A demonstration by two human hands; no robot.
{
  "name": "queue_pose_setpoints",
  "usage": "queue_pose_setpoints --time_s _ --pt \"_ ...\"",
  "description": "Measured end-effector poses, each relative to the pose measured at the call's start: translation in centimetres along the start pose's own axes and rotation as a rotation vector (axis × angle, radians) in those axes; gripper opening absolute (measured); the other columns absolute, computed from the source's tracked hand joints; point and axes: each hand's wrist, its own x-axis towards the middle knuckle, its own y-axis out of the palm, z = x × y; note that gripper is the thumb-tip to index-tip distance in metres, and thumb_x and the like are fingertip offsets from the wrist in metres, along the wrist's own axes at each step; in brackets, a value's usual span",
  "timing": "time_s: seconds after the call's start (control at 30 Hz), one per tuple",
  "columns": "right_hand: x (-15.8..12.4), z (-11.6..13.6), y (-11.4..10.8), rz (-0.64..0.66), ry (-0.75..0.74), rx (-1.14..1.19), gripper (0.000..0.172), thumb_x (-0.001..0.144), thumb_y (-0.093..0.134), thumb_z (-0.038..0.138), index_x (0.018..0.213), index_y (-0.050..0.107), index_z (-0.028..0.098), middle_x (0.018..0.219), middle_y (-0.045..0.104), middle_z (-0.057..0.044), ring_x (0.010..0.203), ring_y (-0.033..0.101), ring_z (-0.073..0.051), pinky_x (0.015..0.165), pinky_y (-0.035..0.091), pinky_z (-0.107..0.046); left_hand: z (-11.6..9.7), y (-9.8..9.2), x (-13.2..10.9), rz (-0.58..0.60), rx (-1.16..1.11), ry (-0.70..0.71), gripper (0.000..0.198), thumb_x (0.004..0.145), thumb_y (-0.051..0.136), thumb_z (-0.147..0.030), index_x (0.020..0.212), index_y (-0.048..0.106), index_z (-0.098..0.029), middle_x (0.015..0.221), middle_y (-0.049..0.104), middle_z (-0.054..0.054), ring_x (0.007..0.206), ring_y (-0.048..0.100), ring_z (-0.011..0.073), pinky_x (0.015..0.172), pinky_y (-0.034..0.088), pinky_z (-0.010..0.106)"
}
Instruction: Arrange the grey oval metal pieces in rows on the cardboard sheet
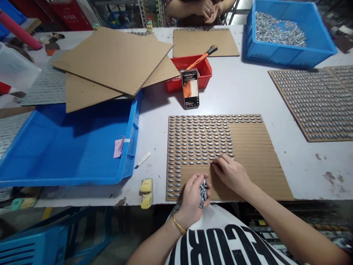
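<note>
In front of me lies a ridged cardboard sheet (256, 158) with rows of small silver, spindle-shaped metal pieces (198, 140) on its left and along its top edge. My left hand (194, 191) is cupped above the sheet's near edge, fingers curled round a heap of the same metal pieces (203, 193). My right hand (230, 171) rests on the sheet at the end of the lowest long row. Its thumb and forefinger are pinched at a metal piece there, partly hidden by the fingertips.
A phone (190, 90) leans on a red bin (205, 73) holding an orange-handled tool (202, 58). Cardboard sheets (116, 59) lie across a blue crate (68, 143) at left. Another blue crate (289, 55) and a filled sheet (317, 106) are right. A co-worker's hands (211, 11) are opposite.
</note>
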Motion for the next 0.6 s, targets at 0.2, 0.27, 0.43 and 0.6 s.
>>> queue_pose_setpoints --time_s 0.2,0.27,0.43,0.6 --pt "-0.1 -0.4 0.1 -0.039 -0.033 0.013 0.016 0.09 0.048 0.019 0.081 0.061 0.018 0.076 0.062 -0.003 0.065 0.056 -0.013 0.054 0.034 -0.023 -0.1 0.2 -0.1 -0.009 0.004 -0.007 0.025 0.082 0.058 -0.041 0.093 0.055 -0.019 0.073 0.053 -0.001 0.049 0.046 0.0064 0.033 0.023 0.014" --pt "-0.4 -0.6 0.1 -0.074 -0.051 0.02 0.017 0.09 0.047 0.018 0.081 0.061 0.017 0.074 0.061 -0.003 0.064 0.056 -0.012 0.055 0.036 -0.023 -0.2 0.2 -0.2 -0.01 0.004 -0.011 0.024 0.082 0.058 -0.04 0.093 0.055 -0.019 0.072 0.053 -0.001 0.049 0.046 0.0066 0.033 0.023 0.015" --pt "-1.4 -0.7 -0.9 -0.077 -0.065 0.282 0.011 0.089 0.05 0.018 0.086 0.06 0.018 0.078 0.061 -0.003 0.069 0.057 -0.013 0.062 0.043 -0.023 0.0 0.2 -0.1 -0.002 0.003 0.003 0.026 0.082 0.057 -0.042 0.094 0.055 -0.019 0.073 0.053 -0.001 0.05 0.046 0.0063 0.034 0.023 0.014" --pt "-1.5 -0.6 -2.7 0.028 0.006 0.7 0.007 0.09 0.049 0.022 0.086 0.055 0.021 0.081 0.06 -0.004 0.075 0.057 -0.016 0.069 0.046 -0.028 0.2 0.0 -0.1 0.016 0.007 0.026 0.029 0.081 0.059 -0.045 0.094 0.056 -0.019 0.074 0.053 0.0 0.05 0.046 0.0062 0.034 0.023 0.014"
